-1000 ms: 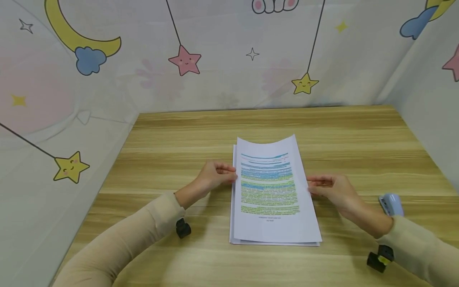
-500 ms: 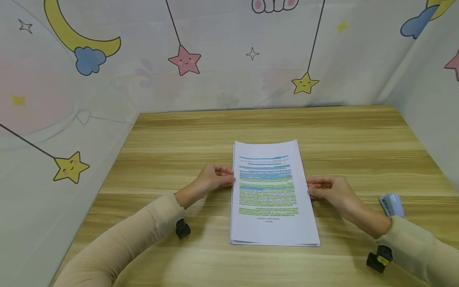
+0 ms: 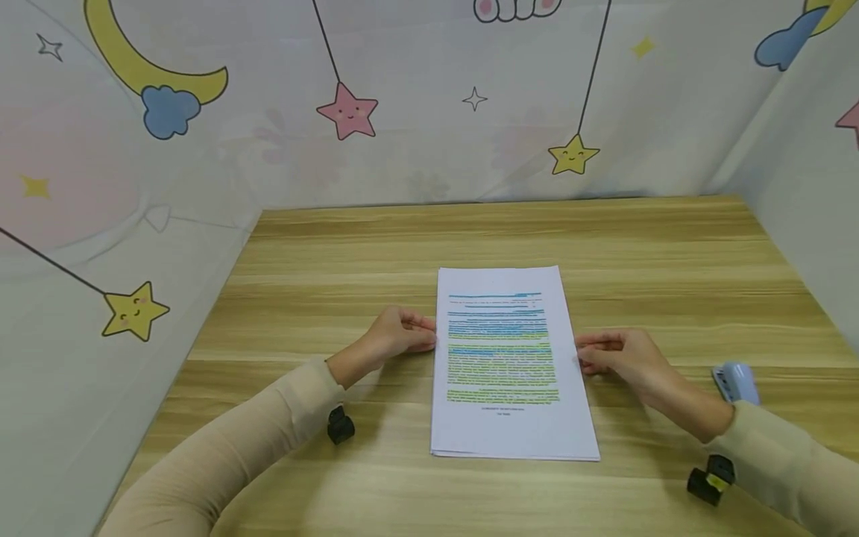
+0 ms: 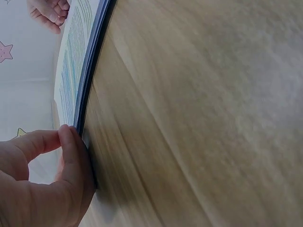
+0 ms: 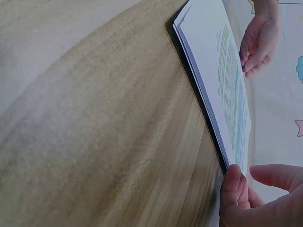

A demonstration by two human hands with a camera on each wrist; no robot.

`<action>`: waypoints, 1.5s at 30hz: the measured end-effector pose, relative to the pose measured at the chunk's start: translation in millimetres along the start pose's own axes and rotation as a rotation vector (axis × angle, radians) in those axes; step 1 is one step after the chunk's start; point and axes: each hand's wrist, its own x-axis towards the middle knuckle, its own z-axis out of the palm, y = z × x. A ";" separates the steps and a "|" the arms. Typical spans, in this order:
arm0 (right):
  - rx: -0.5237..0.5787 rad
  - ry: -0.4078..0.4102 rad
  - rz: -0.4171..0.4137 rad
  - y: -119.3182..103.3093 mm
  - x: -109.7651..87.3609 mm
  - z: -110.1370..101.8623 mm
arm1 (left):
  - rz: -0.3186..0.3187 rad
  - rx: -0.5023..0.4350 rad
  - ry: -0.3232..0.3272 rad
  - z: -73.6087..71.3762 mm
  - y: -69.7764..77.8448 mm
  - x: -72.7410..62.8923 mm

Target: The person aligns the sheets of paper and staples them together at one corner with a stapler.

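Note:
In the head view, a neat stack of printed paper (image 3: 503,432) lies on the wooden table, its top page marked with blue and green highlighter. My left hand (image 3: 396,334) has its thumb and fingertips together at the stack's left edge. In the left wrist view, that thumb (image 4: 69,149) meets the index fingertip right at the layered sheet edges. On the opposite side my right hand (image 3: 624,362) holds the right edge. Its thumb (image 5: 232,177) presses there in the right wrist view, other fingers bunched behind it and the index finger standing apart.
A light blue stapler (image 3: 736,382) sits on the table (image 3: 322,298) just beyond the right forearm. Behind the table hangs a white cloth (image 3: 416,60) printed with stars and a moon. Dark wrist cameras hang below both sleeves.
The upper sheets, bowed and offset a second ago, have come down flat and now line up with those beneath. The left hand has slid slightly down and left; the right has barely moved.

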 end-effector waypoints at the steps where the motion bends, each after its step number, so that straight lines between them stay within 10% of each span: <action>1: -0.007 0.000 0.000 -0.2 0.4 -0.8 | -0.003 -0.001 -0.002 -0.4 0.0 0.4; 17: -0.119 0.034 -0.012 -6.5 11.3 -12.2 | 0.030 0.141 0.031 -5.9 7.8 4.8; 45: 0.086 0.001 0.012 -8.9 22.2 -9.0 | 0.008 -0.025 0.002 -3.7 10.0 12.2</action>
